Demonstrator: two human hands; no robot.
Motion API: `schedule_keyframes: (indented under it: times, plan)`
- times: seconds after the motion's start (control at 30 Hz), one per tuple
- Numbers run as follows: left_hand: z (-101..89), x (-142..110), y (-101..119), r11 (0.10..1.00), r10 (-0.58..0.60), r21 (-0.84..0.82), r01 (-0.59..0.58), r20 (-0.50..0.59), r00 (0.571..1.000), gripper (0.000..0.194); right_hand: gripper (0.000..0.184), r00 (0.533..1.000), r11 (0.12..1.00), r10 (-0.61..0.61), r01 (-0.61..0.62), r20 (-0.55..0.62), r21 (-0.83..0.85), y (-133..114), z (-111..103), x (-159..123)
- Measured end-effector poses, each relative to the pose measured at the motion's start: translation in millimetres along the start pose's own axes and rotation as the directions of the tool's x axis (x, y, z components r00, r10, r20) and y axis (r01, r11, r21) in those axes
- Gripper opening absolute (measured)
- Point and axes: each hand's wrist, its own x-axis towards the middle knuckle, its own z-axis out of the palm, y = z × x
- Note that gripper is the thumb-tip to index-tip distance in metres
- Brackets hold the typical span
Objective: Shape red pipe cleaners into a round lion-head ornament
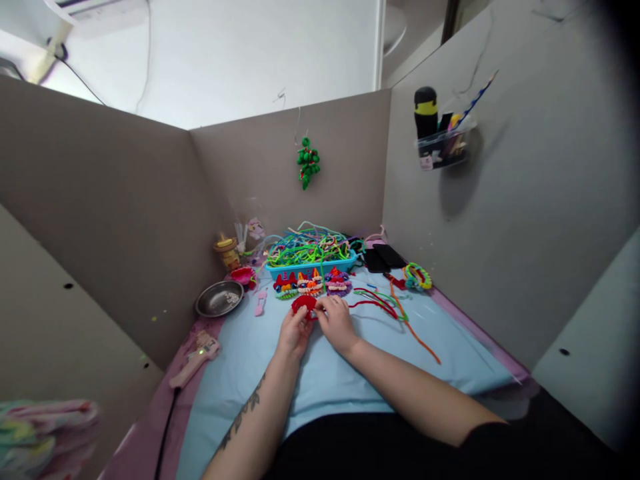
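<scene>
The held piece [303, 303] is red, the table cover [230, 367] light blue, the basket [280, 272] turquoise, its cords [310, 248] multicoloured; the glue gun [196, 365] seems pale pink.

No writing, brand or number can be read. At two o'clock from the middle of the view, a clear box [453, 148] on the wall bears a small pale label [426, 163] at its eight o'clock corner, too small to make out.

Left hand [296, 327] — beside right hand [336, 321]
</scene>
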Motion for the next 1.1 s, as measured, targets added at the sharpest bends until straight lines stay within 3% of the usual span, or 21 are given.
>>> schedule_keyframes:
  times: [0.33,0.53,0.67,0.9,1.1]
  plan:
    - [-0.1,4.8,-2.4,0.994,0.108,0.046,-0.102,-0.180,0.978,0.042,0.008,1.000,1.000,-0.022,0.022,0.020,-0.022,-2.7,-2.1,-0.7]
    - [1.4,-1.0,-0.9,0.986,0.153,0.073,-0.148,-0.078,0.985,0.058,0.009,0.999,0.999,-0.023,0.024,0.033,-0.043,-1.5,-2.1,-0.5]
    - [0.9,-1.7,-1.5,0.983,0.164,0.086,-0.165,0.011,0.986,0.048,0.011,0.998,0.996,-0.021,0.026,0.057,-0.090,-1.4,-3.5,-0.3]
    - [-1.6,2.2,-1.8,0.986,0.149,0.083,-0.143,-0.067,0.987,0.031,0.012,0.998,0.996,-0.019,0.024,0.061,-0.082,0.2,-2.8,-1.3]
    - [-5.9,5.6,-4.4,0.976,0.196,0.117,-0.186,-0.079,0.977,0.034,0.012,0.996,0.996,-0.007,0.015,0.085,-0.086,-1.3,-1.7,-1.6]
